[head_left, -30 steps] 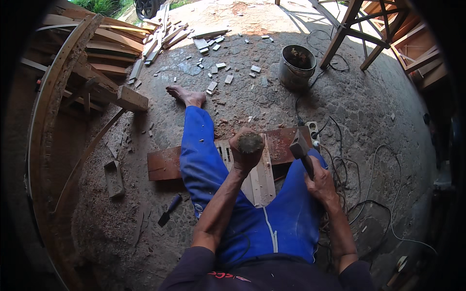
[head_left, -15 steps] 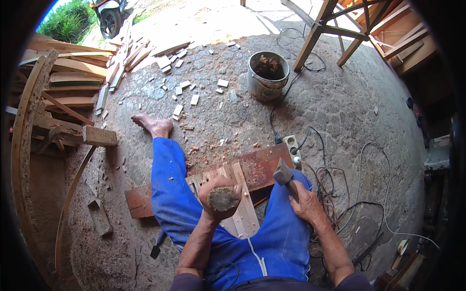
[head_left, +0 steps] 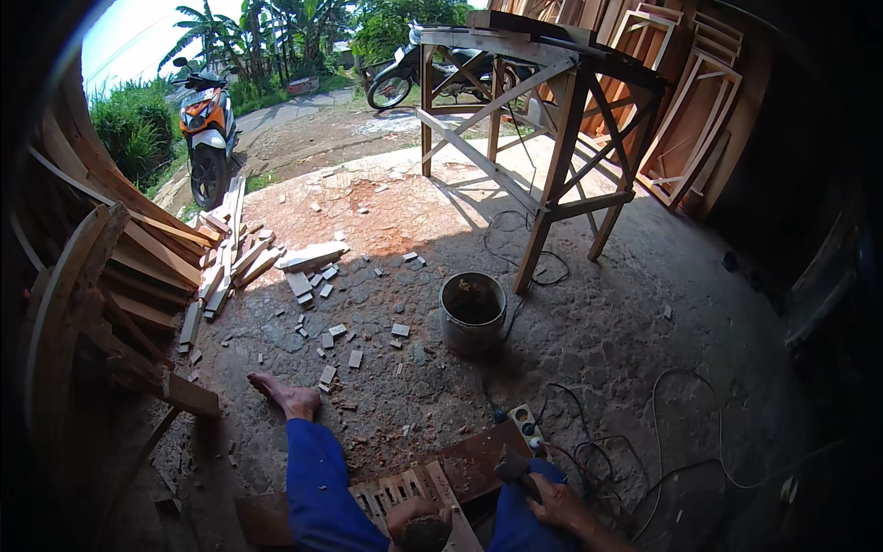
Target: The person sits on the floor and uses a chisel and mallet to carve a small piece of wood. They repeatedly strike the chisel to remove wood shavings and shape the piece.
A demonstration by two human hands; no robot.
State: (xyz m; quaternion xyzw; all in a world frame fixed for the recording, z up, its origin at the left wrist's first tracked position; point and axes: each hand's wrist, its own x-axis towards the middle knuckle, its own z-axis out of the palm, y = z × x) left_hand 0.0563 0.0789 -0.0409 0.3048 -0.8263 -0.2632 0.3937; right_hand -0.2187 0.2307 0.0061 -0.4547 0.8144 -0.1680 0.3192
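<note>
Low in the picture, my left hand point(head_left: 410, 517) is closed round a thick wooden tool handle point(head_left: 428, 534). Its worn round end faces up, and its lower part is hidden. Beneath that hand lies a pale piece of wood with a row of slots point(head_left: 391, 493), across a reddish-brown plank point(head_left: 474, 457). My right hand point(head_left: 561, 508) grips a hammer point(head_left: 513, 466) above my right thigh, its dark head pointing up and left. The hammer is apart from the handle in my left hand.
A metal bucket point(head_left: 473, 317) stands ahead, near a wooden trestle point(head_left: 552, 175). Offcuts point(head_left: 355, 359) litter the concrete floor. A power strip point(head_left: 524, 421) with cables lies right of the plank. Stacked timber point(head_left: 138, 248) fills the left; motorbikes point(head_left: 204, 129) stand outside.
The view has tilted up, so my hands and the plank sit lower in the picture and the yard shows. Both hands keep their holds on the handle and the hammer.
</note>
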